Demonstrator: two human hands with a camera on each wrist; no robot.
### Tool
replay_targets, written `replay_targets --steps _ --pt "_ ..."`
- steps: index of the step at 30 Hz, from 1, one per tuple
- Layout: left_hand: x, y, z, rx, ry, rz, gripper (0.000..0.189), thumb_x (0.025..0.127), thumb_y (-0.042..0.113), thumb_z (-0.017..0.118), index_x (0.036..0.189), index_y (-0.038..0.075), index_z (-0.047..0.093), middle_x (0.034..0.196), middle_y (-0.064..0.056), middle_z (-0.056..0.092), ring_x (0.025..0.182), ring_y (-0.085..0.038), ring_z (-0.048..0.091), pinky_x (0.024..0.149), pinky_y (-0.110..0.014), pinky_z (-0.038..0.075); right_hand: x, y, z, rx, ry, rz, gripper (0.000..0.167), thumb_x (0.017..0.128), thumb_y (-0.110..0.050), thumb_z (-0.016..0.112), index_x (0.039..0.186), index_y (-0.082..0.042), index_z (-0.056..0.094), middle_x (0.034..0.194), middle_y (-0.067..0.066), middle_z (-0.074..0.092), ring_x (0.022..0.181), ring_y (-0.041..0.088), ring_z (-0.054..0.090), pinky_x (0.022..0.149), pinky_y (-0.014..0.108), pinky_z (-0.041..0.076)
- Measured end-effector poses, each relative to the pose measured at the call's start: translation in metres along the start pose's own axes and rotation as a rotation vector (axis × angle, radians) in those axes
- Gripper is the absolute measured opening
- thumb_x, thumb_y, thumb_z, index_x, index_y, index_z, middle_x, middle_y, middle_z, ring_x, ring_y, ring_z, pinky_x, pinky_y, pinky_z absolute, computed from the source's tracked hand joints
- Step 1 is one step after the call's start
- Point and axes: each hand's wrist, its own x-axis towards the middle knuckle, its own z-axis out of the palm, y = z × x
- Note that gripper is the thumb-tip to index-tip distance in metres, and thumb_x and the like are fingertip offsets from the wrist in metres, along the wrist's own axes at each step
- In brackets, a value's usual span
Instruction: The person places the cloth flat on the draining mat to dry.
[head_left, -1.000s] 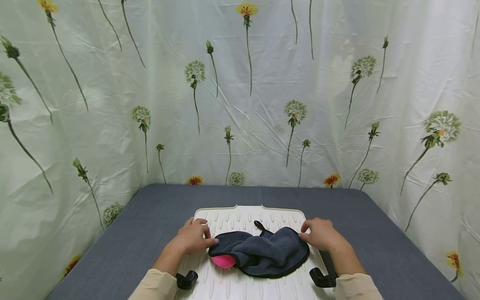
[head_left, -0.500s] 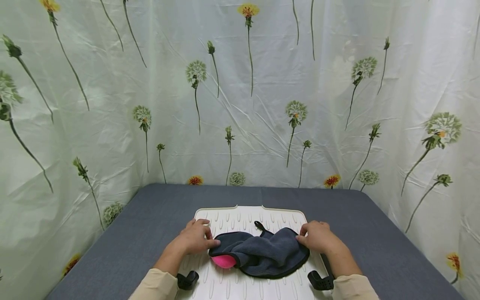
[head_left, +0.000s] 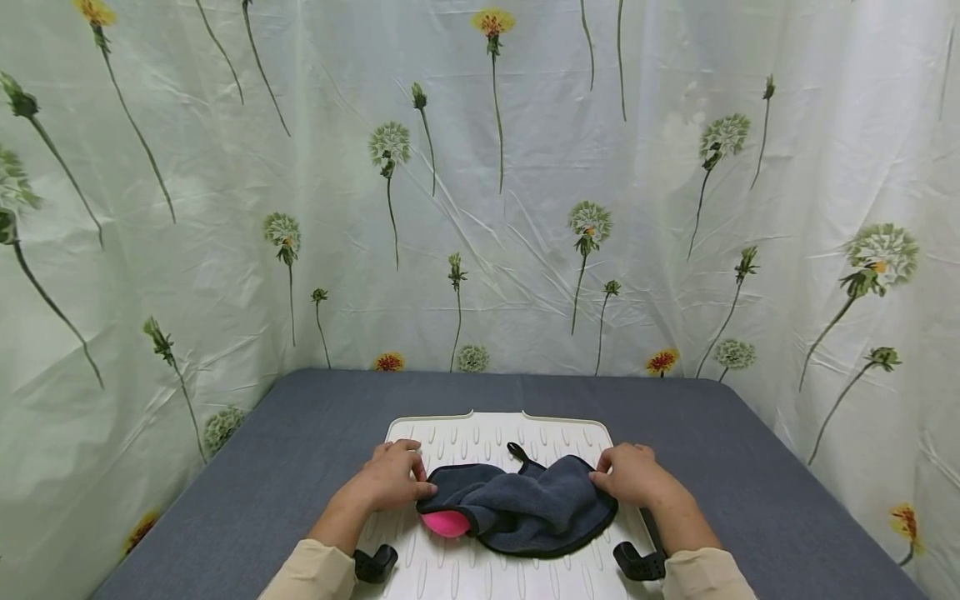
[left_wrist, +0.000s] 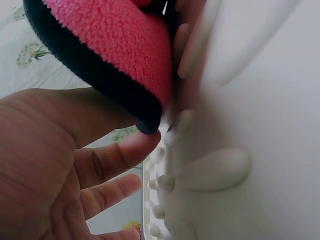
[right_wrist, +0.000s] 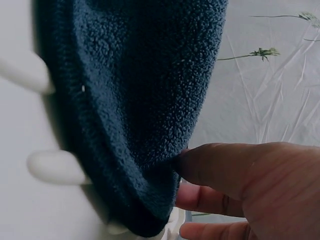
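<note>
A dark blue-grey cloth (head_left: 551,504) with black trim and a small black loop (head_left: 517,452) lies crumpled on a white ridged board (head_left: 450,575). Its bright pink underside (head_left: 447,523) shows at the front left, where the edge turns over. My left hand (head_left: 392,477) pinches the cloth's left end between thumb and index finger; the left wrist view shows the black trim between them and the other fingers spread. At the opposite end, my right hand (head_left: 633,477) pinches the upper right edge, its thumb (right_wrist: 210,165) on the dark fleece and a fingertip behind.
The board rests on a table with a dark grey cover (head_left: 330,417). Behind and at both sides hangs a pale curtain (head_left: 480,208) printed with dandelions. Black wrist-worn devices (head_left: 375,564) stick out near both cuffs, over the board.
My right hand has shifted slightly left, inward onto the cloth's edge. The left hand and the cloth look nearly the same.
</note>
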Motion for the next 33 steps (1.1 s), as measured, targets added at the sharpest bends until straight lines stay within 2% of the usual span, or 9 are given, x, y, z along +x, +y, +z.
replay_targets --steps 12,18,25,33 --pt "-0.001 0.001 -0.002 -0.015 0.018 -0.002 0.028 0.084 0.026 0.083 0.068 0.018 0.062 0.142 -0.018 0.057 0.135 -0.052 0.044 0.105 -0.067 0.042 0.0 -0.001 0.0 0.013 0.041 -0.033 0.021 0.084 -0.019 0.076 0.07 -0.015 0.062 0.074 -0.002 0.061 0.081 0.022 0.06 0.088 0.049 0.042" --pt "-0.001 0.0 -0.003 -0.007 0.047 0.014 0.026 0.084 0.025 0.082 0.068 0.019 0.062 0.14 -0.017 0.059 0.133 -0.052 0.046 0.103 -0.066 0.043 -0.001 -0.002 -0.003 0.02 0.051 -0.038 0.021 0.084 -0.02 0.076 0.071 -0.015 0.061 0.075 0.0 0.06 0.078 0.022 0.059 0.083 0.046 0.044" --pt "-0.001 -0.003 -0.003 -0.004 0.085 0.044 0.026 0.083 0.024 0.082 0.068 0.02 0.061 0.14 -0.017 0.059 0.129 -0.052 0.048 0.099 -0.068 0.044 0.001 0.002 -0.004 0.042 0.06 -0.016 0.021 0.084 -0.019 0.077 0.071 -0.016 0.06 0.075 0.0 0.061 0.076 0.019 0.058 0.078 0.042 0.044" --pt "0.002 -0.007 -0.002 0.017 0.119 0.033 0.026 0.083 0.023 0.082 0.07 0.019 0.06 0.141 -0.017 0.059 0.128 -0.052 0.048 0.097 -0.068 0.045 0.001 0.006 -0.009 0.075 0.061 0.01 0.021 0.085 -0.02 0.077 0.072 -0.015 0.061 0.074 0.0 0.063 0.073 0.019 0.056 0.073 0.039 0.044"
